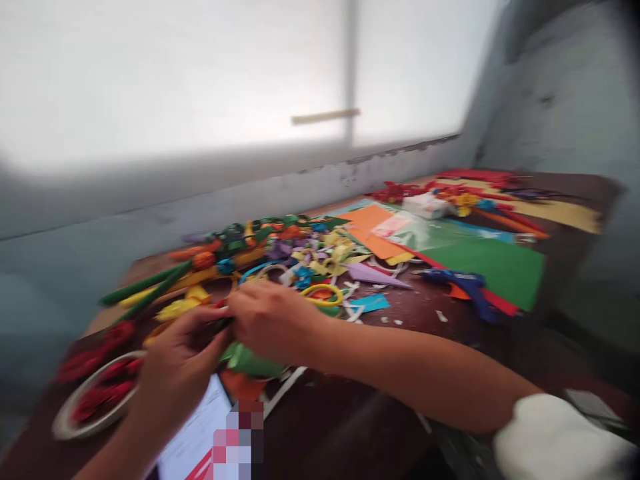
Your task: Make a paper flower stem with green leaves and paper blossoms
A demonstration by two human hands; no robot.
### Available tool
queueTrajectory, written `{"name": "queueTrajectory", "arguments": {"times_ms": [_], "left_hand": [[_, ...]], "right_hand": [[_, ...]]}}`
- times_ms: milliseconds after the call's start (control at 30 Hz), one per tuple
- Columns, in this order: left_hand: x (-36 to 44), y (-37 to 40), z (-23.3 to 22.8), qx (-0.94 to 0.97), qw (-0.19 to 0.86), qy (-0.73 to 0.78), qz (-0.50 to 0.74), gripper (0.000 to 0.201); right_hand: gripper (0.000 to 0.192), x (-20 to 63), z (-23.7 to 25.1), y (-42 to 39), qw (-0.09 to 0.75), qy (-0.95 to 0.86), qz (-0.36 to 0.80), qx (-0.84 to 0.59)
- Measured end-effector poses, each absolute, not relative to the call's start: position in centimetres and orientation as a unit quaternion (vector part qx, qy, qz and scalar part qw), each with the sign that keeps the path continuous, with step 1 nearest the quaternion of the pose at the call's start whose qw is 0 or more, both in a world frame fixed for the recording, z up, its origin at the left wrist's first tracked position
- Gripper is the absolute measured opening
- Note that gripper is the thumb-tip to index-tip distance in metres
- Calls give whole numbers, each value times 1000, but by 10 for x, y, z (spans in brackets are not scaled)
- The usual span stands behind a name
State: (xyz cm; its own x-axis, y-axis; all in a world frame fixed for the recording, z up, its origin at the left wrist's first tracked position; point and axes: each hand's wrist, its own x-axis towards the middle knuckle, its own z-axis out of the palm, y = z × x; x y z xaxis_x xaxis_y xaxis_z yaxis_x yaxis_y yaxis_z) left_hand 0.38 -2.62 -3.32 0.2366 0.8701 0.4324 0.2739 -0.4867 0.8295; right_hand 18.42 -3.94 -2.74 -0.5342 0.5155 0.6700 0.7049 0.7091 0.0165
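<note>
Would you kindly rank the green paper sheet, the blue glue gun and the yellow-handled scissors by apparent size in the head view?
1. Green paper sheet, clearly largest.
2. Blue glue gun.
3. Yellow-handled scissors, though partly hidden behind the right hand, so this last placing is unsure.

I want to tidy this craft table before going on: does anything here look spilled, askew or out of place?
Small white paper scraps lie strewn on the bare table near the blue glue gun. Coloured sheets overlap askew. Nothing looks spilled or damaged, though the picture is blurred.

whole view motion-blurred; hands (225, 340) smeared, item between fingers unclear; left forearm cut off by bottom edge.
</note>
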Motion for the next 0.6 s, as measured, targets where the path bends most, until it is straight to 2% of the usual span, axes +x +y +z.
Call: {"name": "queueTrajectory", "arguments": {"times_ms": [133,200,233,333,400,500,600], "left_hand": [[11,-37,-33,691,367,414,465,15],[14,-39,-35,677,385,406,479,16],[15,-40,-36,666,395,400,490,22],[15,-42,-41,641,417,389,513,48],[15,-43,-44,641,415,390,515,56],[15,-44,-45,655,404,394,502,53],[16,-44,-43,675,387,398,486,40]], "right_hand": [[18,182,-36,-39,402,-832,-100,-369],[13,183,-35,-42,435,-819,-61,-368],[10,183,-34,-44,448,-811,-39,-374],[26,183,-30,-49,458,-802,1,-384],[29,182,-30,-50,457,-808,-3,-373],[23,182,-31,-50,452,-812,-21,-369],[19,183,-33,-50,452,-810,-41,-373]]}}
